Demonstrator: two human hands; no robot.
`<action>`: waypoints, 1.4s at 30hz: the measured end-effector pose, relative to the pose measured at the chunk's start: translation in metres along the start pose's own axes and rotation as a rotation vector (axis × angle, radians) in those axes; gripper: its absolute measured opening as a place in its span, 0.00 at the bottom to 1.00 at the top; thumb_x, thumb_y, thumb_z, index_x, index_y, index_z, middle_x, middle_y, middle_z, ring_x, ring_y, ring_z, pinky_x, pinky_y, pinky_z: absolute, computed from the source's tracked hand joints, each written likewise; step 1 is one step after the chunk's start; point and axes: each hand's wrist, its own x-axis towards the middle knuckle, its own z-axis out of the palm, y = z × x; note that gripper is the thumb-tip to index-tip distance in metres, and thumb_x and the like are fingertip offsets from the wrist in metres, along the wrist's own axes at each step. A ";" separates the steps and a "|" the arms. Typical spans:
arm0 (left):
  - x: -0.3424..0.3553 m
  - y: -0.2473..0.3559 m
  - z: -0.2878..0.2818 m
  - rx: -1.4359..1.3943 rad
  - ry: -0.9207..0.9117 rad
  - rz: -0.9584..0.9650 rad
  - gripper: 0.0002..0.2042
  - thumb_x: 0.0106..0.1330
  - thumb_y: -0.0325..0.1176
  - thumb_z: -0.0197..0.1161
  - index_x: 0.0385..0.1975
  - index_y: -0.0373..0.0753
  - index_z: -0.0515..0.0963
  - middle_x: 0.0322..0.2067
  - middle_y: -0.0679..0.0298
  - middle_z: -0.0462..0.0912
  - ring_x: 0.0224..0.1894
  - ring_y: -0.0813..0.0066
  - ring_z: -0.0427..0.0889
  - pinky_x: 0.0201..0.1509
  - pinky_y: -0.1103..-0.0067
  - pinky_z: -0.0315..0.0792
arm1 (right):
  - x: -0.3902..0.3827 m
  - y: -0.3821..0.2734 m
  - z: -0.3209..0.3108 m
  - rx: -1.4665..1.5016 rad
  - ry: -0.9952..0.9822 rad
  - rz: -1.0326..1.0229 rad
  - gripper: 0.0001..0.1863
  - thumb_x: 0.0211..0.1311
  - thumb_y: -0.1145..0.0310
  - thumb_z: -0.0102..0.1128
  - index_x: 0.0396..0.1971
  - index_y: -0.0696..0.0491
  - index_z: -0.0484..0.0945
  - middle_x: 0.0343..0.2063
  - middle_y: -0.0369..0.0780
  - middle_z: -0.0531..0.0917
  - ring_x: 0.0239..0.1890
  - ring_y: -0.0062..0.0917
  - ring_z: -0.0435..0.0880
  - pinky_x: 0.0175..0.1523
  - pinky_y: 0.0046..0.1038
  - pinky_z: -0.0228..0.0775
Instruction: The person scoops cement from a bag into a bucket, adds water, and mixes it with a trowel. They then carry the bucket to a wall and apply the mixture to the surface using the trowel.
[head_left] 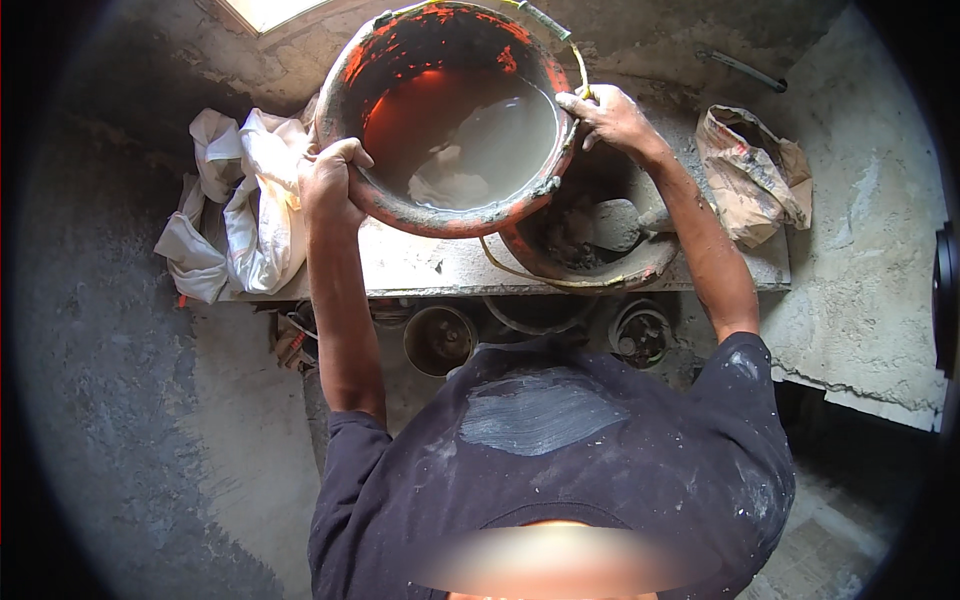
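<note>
Both hands grip the rim of an orange bucket (440,222) caked with grey cement. Murky grey water (485,135) stands inside it. My left hand (333,183) is closed on the near-left rim, its thumb over the edge. On the right rim, beside the wire handle's end, my right hand (612,118) is closed too. The bucket overlaps a second, cement-stained bucket (640,272) below and to its right. In that lower bucket lies a cement-coated tool with a broad blade (612,225), partly hidden, over grey material.
White sacks (270,215) sit on the left of the pale slab (400,265), and a crumpled brown paper bag (755,180) on its right. Under the slab's near edge are a round metal pot (440,340) and another container (642,333). A rough concrete ledge (860,330) runs along the right.
</note>
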 end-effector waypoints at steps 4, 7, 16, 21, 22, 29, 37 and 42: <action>0.000 -0.003 0.000 0.010 0.024 0.029 0.19 0.37 0.11 0.53 0.33 0.30 0.64 0.23 0.61 0.71 0.22 0.75 0.73 0.25 0.82 0.70 | -0.004 -0.004 0.003 0.009 0.005 0.000 0.21 0.60 0.52 0.55 0.32 0.58 0.76 0.24 0.36 0.78 0.24 0.17 0.77 0.24 0.20 0.72; -0.002 -0.003 0.000 0.025 0.047 0.036 0.18 0.37 0.11 0.53 0.32 0.30 0.65 0.23 0.61 0.72 0.22 0.75 0.73 0.25 0.82 0.70 | -0.006 -0.004 0.004 0.069 0.047 -0.028 0.21 0.58 0.53 0.58 0.26 0.60 0.76 0.18 0.33 0.72 0.19 0.16 0.75 0.22 0.20 0.72; -0.002 -0.004 -0.002 0.018 0.001 0.051 0.17 0.37 0.10 0.53 0.32 0.29 0.67 0.24 0.61 0.73 0.21 0.76 0.73 0.24 0.84 0.69 | -0.008 -0.002 0.005 0.023 0.046 -0.004 0.21 0.59 0.51 0.56 0.29 0.58 0.75 0.20 0.34 0.75 0.20 0.15 0.75 0.22 0.19 0.72; -0.005 -0.002 0.002 0.028 -0.002 0.057 0.17 0.37 0.10 0.53 0.32 0.29 0.67 0.24 0.61 0.73 0.21 0.76 0.73 0.24 0.84 0.69 | -0.007 0.002 0.004 0.028 0.040 -0.019 0.20 0.59 0.51 0.55 0.30 0.57 0.76 0.20 0.33 0.76 0.21 0.15 0.75 0.23 0.18 0.72; -0.005 -0.002 0.000 0.040 -0.004 0.051 0.18 0.37 0.10 0.53 0.33 0.29 0.67 0.25 0.60 0.73 0.22 0.76 0.73 0.24 0.83 0.69 | -0.007 0.002 0.005 0.029 0.039 -0.019 0.20 0.59 0.51 0.55 0.30 0.57 0.76 0.20 0.33 0.76 0.21 0.15 0.75 0.23 0.18 0.72; -0.005 -0.001 0.002 0.022 -0.003 0.060 0.19 0.37 0.10 0.52 0.33 0.29 0.66 0.26 0.60 0.73 0.24 0.74 0.75 0.26 0.82 0.71 | -0.004 0.003 0.004 0.034 0.040 -0.008 0.20 0.59 0.52 0.55 0.30 0.57 0.76 0.20 0.34 0.77 0.21 0.15 0.76 0.24 0.18 0.71; -0.004 -0.003 -0.001 0.007 -0.034 0.068 0.19 0.37 0.10 0.52 0.33 0.29 0.66 0.26 0.59 0.73 0.24 0.73 0.75 0.27 0.82 0.72 | -0.003 0.002 0.005 0.055 0.034 -0.017 0.23 0.57 0.51 0.57 0.31 0.61 0.77 0.21 0.34 0.74 0.21 0.17 0.76 0.24 0.21 0.74; -0.005 -0.005 -0.003 0.025 0.014 0.051 0.18 0.37 0.10 0.53 0.32 0.29 0.67 0.25 0.60 0.73 0.23 0.74 0.74 0.26 0.83 0.71 | -0.004 0.000 0.005 0.038 0.040 -0.012 0.20 0.59 0.52 0.56 0.30 0.57 0.76 0.22 0.34 0.77 0.21 0.15 0.76 0.24 0.19 0.71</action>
